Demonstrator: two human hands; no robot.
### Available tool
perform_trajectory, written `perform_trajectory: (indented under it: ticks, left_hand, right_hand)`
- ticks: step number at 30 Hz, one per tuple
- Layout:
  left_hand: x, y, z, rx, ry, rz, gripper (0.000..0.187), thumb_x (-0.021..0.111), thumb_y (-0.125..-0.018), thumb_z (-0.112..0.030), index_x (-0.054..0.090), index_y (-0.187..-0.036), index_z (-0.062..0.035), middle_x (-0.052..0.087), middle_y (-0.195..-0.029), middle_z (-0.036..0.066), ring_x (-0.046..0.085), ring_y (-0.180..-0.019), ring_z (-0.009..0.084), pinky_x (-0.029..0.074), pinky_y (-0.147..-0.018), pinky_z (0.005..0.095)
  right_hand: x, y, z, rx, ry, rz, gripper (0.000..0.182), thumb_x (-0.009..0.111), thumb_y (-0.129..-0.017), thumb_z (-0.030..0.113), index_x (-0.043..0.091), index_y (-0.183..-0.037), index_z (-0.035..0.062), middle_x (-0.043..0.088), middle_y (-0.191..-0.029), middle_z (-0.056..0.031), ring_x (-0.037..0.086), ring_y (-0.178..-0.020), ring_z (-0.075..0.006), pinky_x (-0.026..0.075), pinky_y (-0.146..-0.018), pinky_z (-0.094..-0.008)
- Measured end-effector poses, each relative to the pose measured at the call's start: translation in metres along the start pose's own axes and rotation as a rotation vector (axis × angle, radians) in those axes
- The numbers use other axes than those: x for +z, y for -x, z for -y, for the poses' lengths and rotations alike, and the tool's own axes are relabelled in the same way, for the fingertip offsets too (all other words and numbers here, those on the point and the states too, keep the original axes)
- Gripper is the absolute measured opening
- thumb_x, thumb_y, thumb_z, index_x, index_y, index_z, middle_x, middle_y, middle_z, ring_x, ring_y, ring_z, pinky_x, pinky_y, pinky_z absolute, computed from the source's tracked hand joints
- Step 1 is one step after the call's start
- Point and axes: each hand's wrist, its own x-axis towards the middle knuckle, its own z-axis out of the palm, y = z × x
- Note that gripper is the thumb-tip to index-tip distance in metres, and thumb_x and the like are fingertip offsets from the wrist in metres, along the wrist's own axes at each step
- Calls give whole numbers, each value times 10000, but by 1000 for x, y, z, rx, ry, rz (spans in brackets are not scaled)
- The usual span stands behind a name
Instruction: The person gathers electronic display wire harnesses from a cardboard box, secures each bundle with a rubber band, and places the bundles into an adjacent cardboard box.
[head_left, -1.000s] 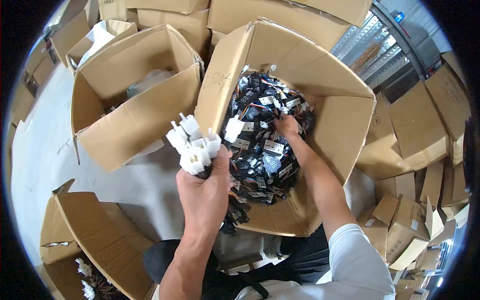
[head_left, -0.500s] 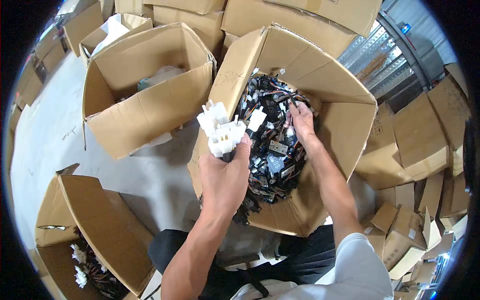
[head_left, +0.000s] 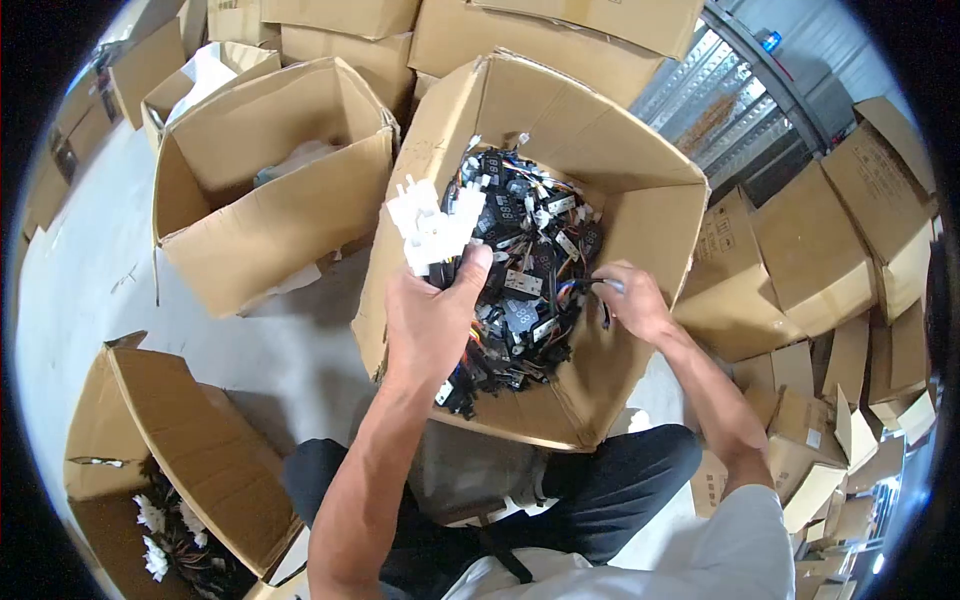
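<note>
My left hand (head_left: 428, 318) is closed around a bundle of wire connectors (head_left: 435, 228), their white plastic housings sticking up above the fist and dark wires showing below them. Beneath it stands a large open cardboard box (head_left: 643, 228). Inside lies a tangled heap of small circuit boards (head_left: 522, 282), black display modules (head_left: 498, 212) with digit segments, and coloured wires. At the box's right side my right hand (head_left: 640, 306) pinches a wire lead (head_left: 575, 286) with blue and dark strands. Its fingers hide part of the lead, and one dark end hangs below them.
Another open box (head_left: 275, 225) at the left holds some plastic wrapping. At lower left, a box (head_left: 200, 440) contains more white connectors and dark wires (head_left: 155, 555). Stacked cartons (head_left: 540, 45) line the back, with more cartons (head_left: 800, 250) at the right.
My right hand has drawn back from the heap toward the box's near right side, now with a wire lead in its fingers. The left hand still grips the connector bundle. The camera view has shifted slightly.
</note>
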Motion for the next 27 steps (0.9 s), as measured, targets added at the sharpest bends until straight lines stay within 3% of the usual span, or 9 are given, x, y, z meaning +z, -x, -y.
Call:
perform_trajectory:
  ticks: [4,6,8,10,16,18,20,24,27]
  left_hand:
    - [15,14,-11,-153,118,186,176,671,-941,-88,705,-1076,20,713,-962,20,607,-862,83,493,-773,269]
    - [24,15,17,88,141,310,177,639,-953,-59,700,-1104,11,720,-987,21,612,-899,77,493,-806,262]
    - [28,21,22,136,-13,369,179,626,-959,-49,694,-1116,2,718,-983,13,613,-905,81,490,-818,260]
    - [29,17,19,69,212,347,192,632,-965,-99,665,-1128,-1,706,-905,20,627,-848,92,504,-754,265]
    - [2,15,2,-56,-220,615,167,637,-955,-124,645,-1018,31,685,-818,37,640,-734,114,525,-671,286]
    - [5,18,12,-93,-121,505,159,627,-958,-112,641,-1008,39,683,-801,49,653,-741,128,533,-681,291]
    - [3,11,15,-168,26,332,142,599,-971,-83,632,-988,54,682,-788,82,685,-755,160,554,-695,303]
    - [-11,-8,11,-247,5,135,128,604,-979,-89,632,-967,35,670,-796,63,679,-709,160,550,-641,301]
    - [-8,-12,16,-152,60,103,120,616,-977,-93,631,-963,26,651,-771,49,653,-687,145,534,-637,284]
  right_hand:
    - [-32,6,73,-299,-88,107,79,708,-864,80,668,-904,24,645,-912,-124,655,-889,-284,521,-774,-380]
    - [-38,2,103,-254,-344,211,132,687,-933,123,644,-891,6,633,-826,-56,610,-632,-103,499,-539,-256]
    - [-45,-8,133,-7,-632,268,195,650,-975,179,636,-853,28,587,-713,-4,566,-570,-43,468,-480,-213]
    - [-37,-29,131,49,-678,343,306,619,-997,298,657,-901,10,599,-678,-6,557,-528,-61,458,-448,-222]
    - [-17,-89,95,60,-1042,536,546,455,-1021,517,655,-957,14,654,-835,-49,616,-694,-97,546,-597,-252]
    - [4,-123,56,150,-1069,304,515,458,-1037,475,654,-936,10,653,-824,-57,613,-701,-99,534,-599,-251]
    - [47,-155,-7,259,-832,64,427,529,-1024,386,655,-912,-7,665,-839,-77,621,-691,-119,528,-598,-270]
    - [130,-170,-118,327,-12,51,523,664,-875,442,674,-1054,-49,699,-989,-252,688,-951,-356,539,-863,-415]
    - [166,-170,-138,443,119,73,619,672,-848,457,592,-1293,34,648,-1205,-238,603,-1151,-391,478,-988,-444]
